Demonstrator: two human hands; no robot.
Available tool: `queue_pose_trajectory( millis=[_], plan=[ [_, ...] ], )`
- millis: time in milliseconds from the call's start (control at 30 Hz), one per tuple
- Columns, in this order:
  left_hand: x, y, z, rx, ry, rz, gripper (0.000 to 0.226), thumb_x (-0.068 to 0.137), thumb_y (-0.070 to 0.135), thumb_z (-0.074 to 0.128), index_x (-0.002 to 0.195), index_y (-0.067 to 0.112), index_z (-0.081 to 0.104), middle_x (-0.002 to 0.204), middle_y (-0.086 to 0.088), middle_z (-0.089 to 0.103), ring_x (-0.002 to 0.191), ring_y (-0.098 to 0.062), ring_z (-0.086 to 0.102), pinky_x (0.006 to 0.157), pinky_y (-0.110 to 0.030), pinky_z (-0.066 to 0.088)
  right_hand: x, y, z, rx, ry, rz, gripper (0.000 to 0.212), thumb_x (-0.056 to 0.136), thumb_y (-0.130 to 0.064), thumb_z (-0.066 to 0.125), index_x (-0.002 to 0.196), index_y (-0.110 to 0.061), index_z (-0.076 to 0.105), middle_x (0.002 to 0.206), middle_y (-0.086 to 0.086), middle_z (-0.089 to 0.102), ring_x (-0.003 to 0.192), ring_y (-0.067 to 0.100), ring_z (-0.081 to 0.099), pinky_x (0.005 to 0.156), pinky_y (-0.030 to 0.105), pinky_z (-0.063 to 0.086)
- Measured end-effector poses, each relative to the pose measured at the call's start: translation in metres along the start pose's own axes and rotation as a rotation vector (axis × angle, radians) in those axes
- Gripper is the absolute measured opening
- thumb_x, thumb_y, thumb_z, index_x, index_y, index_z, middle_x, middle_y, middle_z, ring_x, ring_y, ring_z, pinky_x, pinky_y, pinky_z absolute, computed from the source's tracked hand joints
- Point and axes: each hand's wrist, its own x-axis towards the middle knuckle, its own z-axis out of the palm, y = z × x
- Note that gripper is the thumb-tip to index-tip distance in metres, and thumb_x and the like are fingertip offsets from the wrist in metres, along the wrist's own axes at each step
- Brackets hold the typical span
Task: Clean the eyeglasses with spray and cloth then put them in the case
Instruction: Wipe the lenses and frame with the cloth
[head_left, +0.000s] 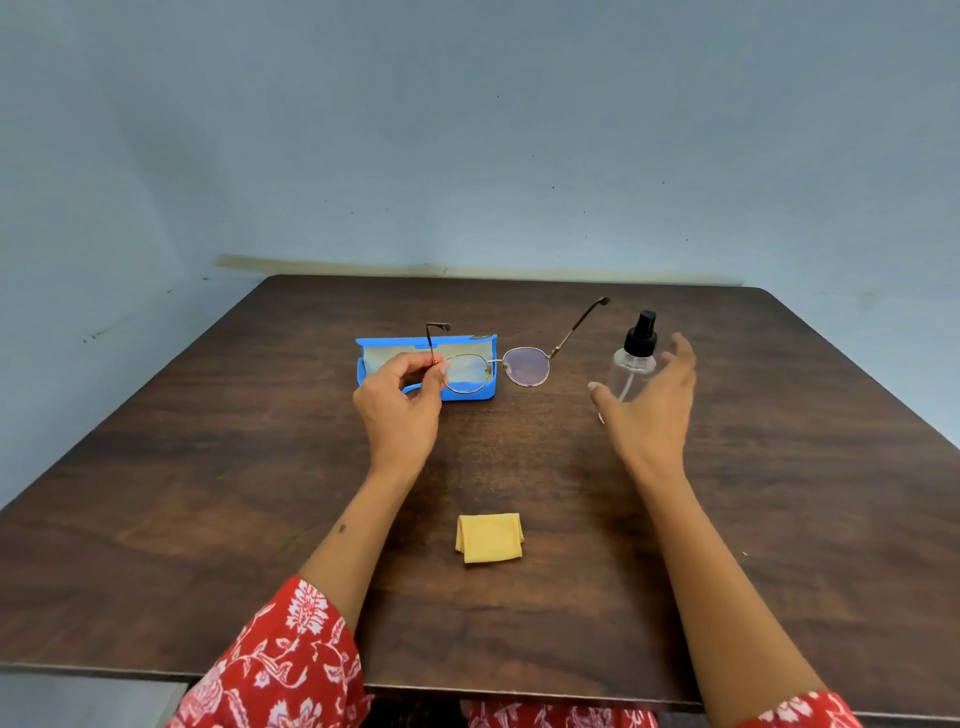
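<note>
Dark wooden table (208, 519) stands against a pale blue wall (467, 130)

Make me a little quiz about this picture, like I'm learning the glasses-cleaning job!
1. True or false: the left hand holds the glasses.
2. Which thing is the open right hand closest to: A) the cloth, B) the bottle, C) the case?
3. Fill in: the folded yellow cloth lies on the ____, with no hand on it.

Key
1. True: its fingers pinch the frame by one lens.
2. B: the hand is right beside the bottle, open.
3. Table.
</note>
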Motion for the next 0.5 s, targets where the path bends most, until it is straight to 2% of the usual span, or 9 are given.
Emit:
queue_pose_trajectory(
  millis=[67, 133, 167, 233, 300, 333, 433, 500],
  plan=[
    [0.000, 0.001, 0.000, 0.001, 0.001, -0.002, 0.019, 0.082, 0.010, 0.069, 0.101, 0.009, 0.070, 0.091, 0.006, 0.066, 0.084, -0.001, 0.061, 0.078, -0.015, 0.052, -0.017, -0.010, -0.010, -0.007, 0.086, 0.050, 0.083, 0.071, -0.015, 0.076, 0.139, -0.010, 0.028, 0.134, 0.011, 0.041, 0.123, 0.025, 0.040, 0.097, 0.033, 0.035],
    [-0.001, 0.001, -0.001, -0.005, 0.000, 0.000, 0.018, 0.082, 0.010, 0.069, 0.099, 0.009, 0.071, 0.091, 0.006, 0.067, 0.084, -0.003, 0.063, 0.078, -0.014, 0.051, -0.039, -0.021, -0.016, 0.004, 0.042, 0.040, 0.058, 0.074, -0.016, 0.073, 0.124, -0.013, 0.044, 0.114, 0.003, 0.053, 0.105, 0.020, 0.053, 0.086, 0.027, 0.039],
    [-0.001, 0.001, -0.001, -0.006, -0.001, -0.001, 0.017, 0.082, 0.010, 0.069, 0.099, 0.009, 0.071, 0.090, 0.006, 0.067, 0.085, -0.003, 0.063, 0.078, -0.014, 0.052, -0.049, -0.026, -0.018, -0.007, -0.071, 0.027, 0.045, 0.075, -0.019, 0.073, 0.114, -0.016, 0.051, 0.103, -0.001, 0.057, 0.093, 0.016, 0.057, 0.083, 0.028, 0.043],
    [-0.001, 0.001, 0.000, -0.006, -0.005, -0.005, 0.016, 0.082, 0.010, 0.069, 0.098, 0.010, 0.071, 0.089, 0.007, 0.066, 0.083, -0.001, 0.062, 0.077, -0.014, 0.052, -0.070, -0.036, -0.018, -0.088, -0.410, 0.027, 0.030, 0.074, -0.028, 0.075, 0.097, -0.023, 0.057, 0.089, -0.007, 0.060, 0.078, 0.009, 0.057, 0.081, 0.029, 0.048],
    [-0.002, 0.000, 0.000, -0.010, -0.012, -0.001, 0.015, 0.081, 0.010, 0.069, 0.096, 0.011, 0.071, 0.088, 0.009, 0.066, 0.082, 0.004, 0.061, 0.076, -0.013, 0.051, -0.085, -0.045, -0.016, -0.209, -0.717, 0.021, 0.032, 0.070, -0.037, 0.078, 0.094, -0.026, 0.060, 0.090, -0.008, 0.060, 0.079, 0.008, 0.057, 0.081, 0.028, 0.050],
    [-0.003, -0.001, 0.000, -0.012, -0.017, 0.004, 0.015, 0.081, 0.010, 0.070, 0.096, 0.011, 0.071, 0.087, 0.009, 0.066, 0.081, 0.005, 0.061, 0.076, -0.012, 0.051, -0.090, -0.049, -0.014, -0.253, -0.804, 0.004, 0.036, 0.069, -0.038, 0.079, 0.097, -0.024, 0.060, 0.093, -0.008, 0.059, 0.083, 0.009, 0.056, 0.082, 0.029, 0.049],
    [-0.004, -0.005, -0.001, -0.019, -0.033, 0.006, 0.013, 0.080, 0.009, 0.071, 0.093, 0.012, 0.072, 0.084, 0.009, 0.067, 0.079, 0.005, 0.063, 0.074, -0.009, 0.051, -0.096, -0.057, -0.008, -0.373, -0.880, -0.051, 0.052, 0.068, -0.035, 0.081, 0.111, -0.019, 0.057, 0.104, -0.003, 0.055, 0.094, 0.015, 0.054, 0.086, 0.031, 0.046],
    [-0.006, -0.007, -0.001, -0.022, -0.048, -0.003, 0.012, 0.079, 0.010, 0.071, 0.091, 0.011, 0.072, 0.083, 0.009, 0.067, 0.078, 0.002, 0.064, 0.075, -0.012, 0.053, -0.094, -0.059, -0.004, -0.418, -0.930, -0.015, 0.051, 0.065, -0.035, 0.083, 0.107, -0.019, 0.058, 0.107, 0.002, 0.058, 0.099, 0.019, 0.055, 0.083, 0.030, 0.045]
  ],
)
